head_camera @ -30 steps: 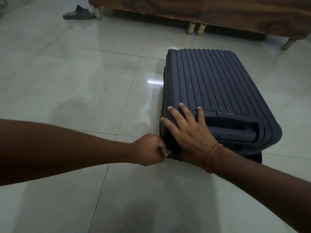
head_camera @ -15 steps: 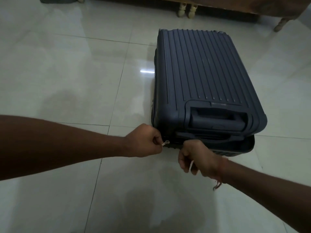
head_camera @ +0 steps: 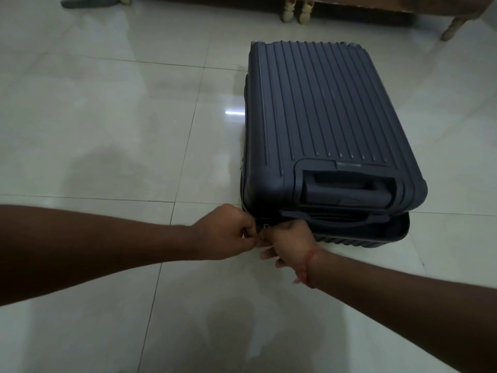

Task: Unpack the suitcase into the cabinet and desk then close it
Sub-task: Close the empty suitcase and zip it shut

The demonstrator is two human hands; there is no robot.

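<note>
Currently, the dark blue ribbed hard-shell suitcase [head_camera: 322, 125] lies flat on the glossy tiled floor [head_camera: 107, 117], right of centre, with its recessed handle end [head_camera: 347, 189] toward the near side. Along the near edge, the upper shell sits slightly apart from the lower shell at the right corner, where a gap shows; a strap-like side handle [head_camera: 336, 215] runs across this edge.

Both hands meet at the near left corner of the case. The left hand [head_camera: 226, 232] has its fingers curled into a pinch at the zipper pull [head_camera: 265, 227], a small metallic piece just visible between the two hands. The right hand [head_camera: 289, 238] also has its fingers curled against the same corner; whether they pinch a second pull or the zipper track cannot be told. A red thread bracelet [head_camera: 306, 267] circles the right wrist.

Along the far edge of the view, pale turned furniture legs [head_camera: 295, 12] stand under a dark wooden frame. A dark slipper [head_camera: 86, 1] lies on the floor at the far left.
</note>
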